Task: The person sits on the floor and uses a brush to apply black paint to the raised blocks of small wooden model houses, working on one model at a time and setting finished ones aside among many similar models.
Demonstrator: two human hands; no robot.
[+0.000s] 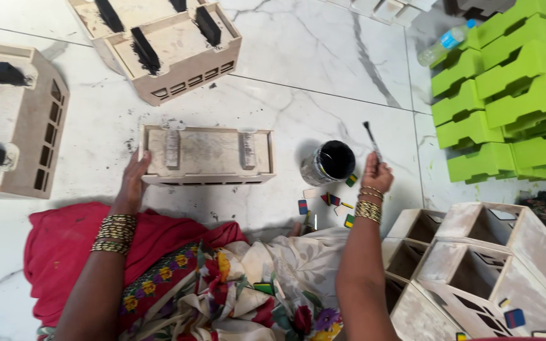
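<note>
Unpainted wooden box [206,155] flat on the marble floor [323,57], probably light, rigid, best gripped by its side walls; left hand [135,180] steadying its edge, right hand [377,175] clenched around a paintbrush [371,139] beside the black paint can [328,163].

So there's a pale unpainted wooden tray [208,155] lying flat on the marble floor [323,57], a thin paintbrush [371,140] upright, and an open can of black paint [328,163] just right of the tray.

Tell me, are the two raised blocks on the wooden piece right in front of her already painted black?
No. The two raised blocks on the wooden piece show bare pale wood, unlike the black ones on finished pieces behind.
</note>
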